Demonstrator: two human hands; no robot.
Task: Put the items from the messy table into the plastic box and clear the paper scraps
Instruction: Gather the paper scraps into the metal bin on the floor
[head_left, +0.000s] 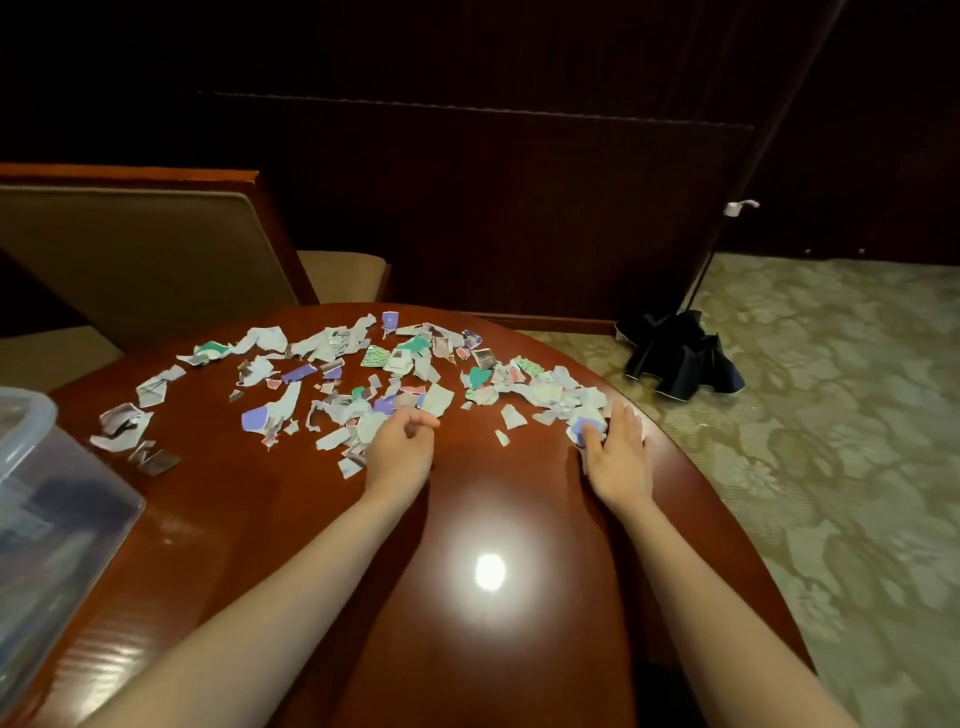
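We see a wooden chair (140, 249) with a tan padded back at the far left. Dark wood panelling (493, 208) fills the wall behind. On the pale green patterned carpet (831, 441) at right lies a collapsed dark umbrella (680, 358), and above it a small white clip (740, 207) sits on a thin dark line.

Torn paper scraps (363, 374), white, green, purple and pink, lying flat, strewn in a wide band across the far half of the desk (493, 509), clear plastic box (67, 467) at the desk's left edge, contents blurred
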